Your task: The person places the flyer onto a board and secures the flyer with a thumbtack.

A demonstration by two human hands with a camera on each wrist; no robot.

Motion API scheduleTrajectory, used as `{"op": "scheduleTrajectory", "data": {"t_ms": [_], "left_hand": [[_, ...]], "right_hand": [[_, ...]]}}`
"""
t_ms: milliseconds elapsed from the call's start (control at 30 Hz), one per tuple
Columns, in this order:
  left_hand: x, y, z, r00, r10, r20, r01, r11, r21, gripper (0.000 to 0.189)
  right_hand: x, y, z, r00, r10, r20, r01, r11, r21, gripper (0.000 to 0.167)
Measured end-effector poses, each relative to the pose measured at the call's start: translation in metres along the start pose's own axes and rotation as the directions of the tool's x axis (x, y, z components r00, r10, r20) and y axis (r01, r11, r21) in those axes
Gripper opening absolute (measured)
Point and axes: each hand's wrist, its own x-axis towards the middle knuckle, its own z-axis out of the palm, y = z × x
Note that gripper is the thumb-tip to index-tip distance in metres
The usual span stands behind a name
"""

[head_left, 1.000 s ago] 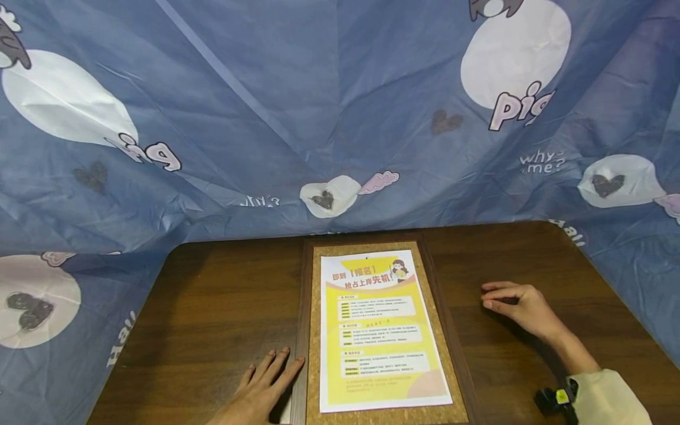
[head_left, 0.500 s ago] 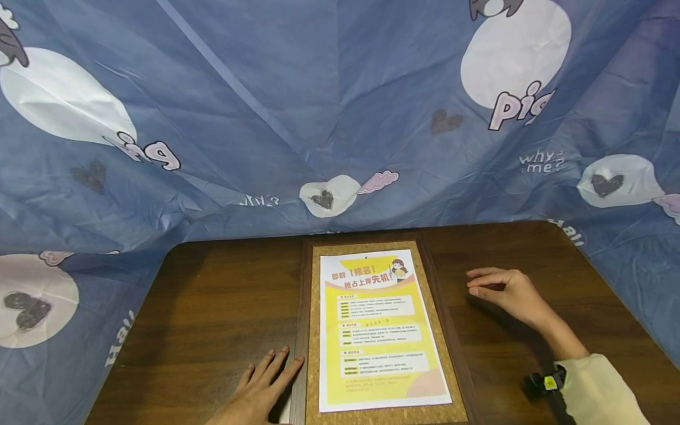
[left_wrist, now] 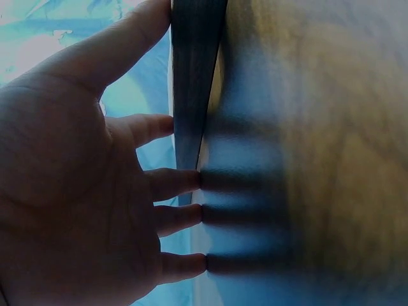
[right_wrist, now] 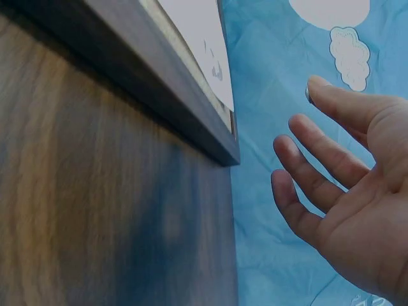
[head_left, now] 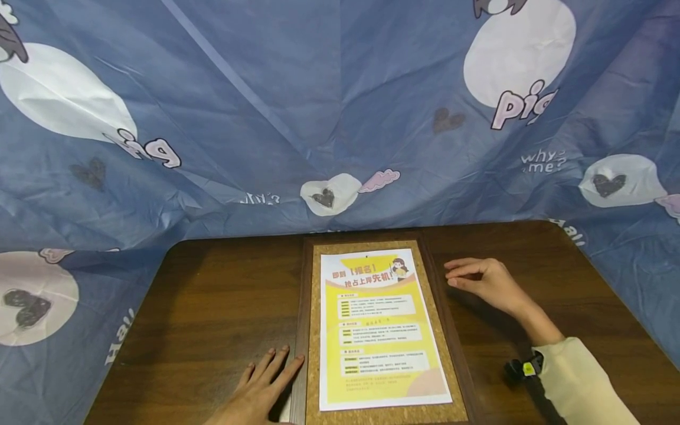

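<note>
A yellow and white printed poster (head_left: 379, 336) lies on a cork board (head_left: 316, 378) with a dark wooden frame. A small dark pin (head_left: 366, 257) sits at the poster's top middle. My left hand (head_left: 255, 386) rests by the frame's left side with fingers spread; in the left wrist view the thumb and index fingertip touch the frame's edge (left_wrist: 194, 76), and the other fingertips reach the table. My right hand (head_left: 489, 283) hovers over the table just right of the frame, fingers loosely bent. Nothing shows between them in the right wrist view, where the hand (right_wrist: 357, 178) is apart from the frame.
The board lies on a dark wooden table (head_left: 212, 307) with rounded far corners. Behind and beside it hangs a blue printed cloth (head_left: 255, 118). A small black device with a yellow mark (head_left: 526, 369) is worn at the right wrist.
My right hand has moved left and slightly farther forward, closer to the frame's right side. The left hand, board and poster have stayed in place.
</note>
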Motion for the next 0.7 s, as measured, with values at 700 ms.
{"op": "scheduleTrajectory", "data": {"t_ms": [700], "left_hand": [[0.0,0.0,0.0,1.0,0.015,0.001,-0.015,1.0,-0.013,0.107]], "right_hand": [[0.045,-0.024,0.031,0.997,0.025,0.075,-0.037,0.987,0.156,0.012]]}}
